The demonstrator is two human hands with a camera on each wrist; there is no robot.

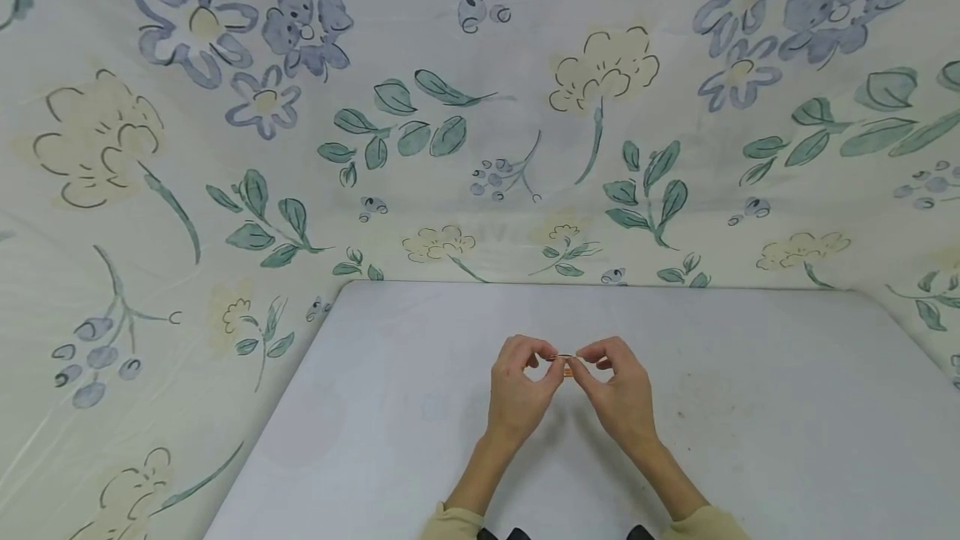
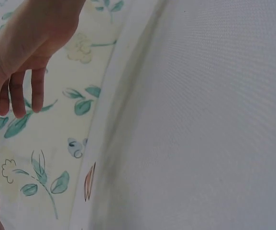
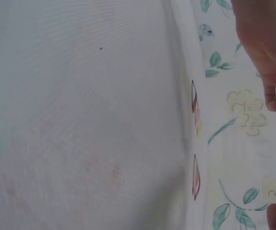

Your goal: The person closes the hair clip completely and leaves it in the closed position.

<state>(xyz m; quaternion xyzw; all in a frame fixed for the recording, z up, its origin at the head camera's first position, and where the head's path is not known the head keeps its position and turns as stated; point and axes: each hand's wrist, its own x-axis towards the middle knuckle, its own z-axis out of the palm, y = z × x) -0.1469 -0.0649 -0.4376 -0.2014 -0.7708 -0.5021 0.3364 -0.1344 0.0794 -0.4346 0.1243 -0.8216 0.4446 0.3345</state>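
Observation:
Above the white table [image 1: 405,423], both hands meet near the middle of the head view. The left hand [image 1: 520,387] pinches one side of a small, thin orange item [image 1: 568,372] between thumb and fingertips. From the other side, the right hand [image 1: 621,392] pinches it in the same way. A thin dark curved line shows along its top, between the fingertips. Fingers cover much of it, and its kind is too small to tell. Neither wrist view shows the item; each has hands only at its outer side.
Behind and left of the table hangs a pale cloth [image 1: 517,215] printed with flowers and leaves. Small faint spots mark the tabletop right of the hands. Dark rounded shapes [image 1: 517,534] poke in at the bottom edge of the head view, between the sleeves [image 1: 453,522].

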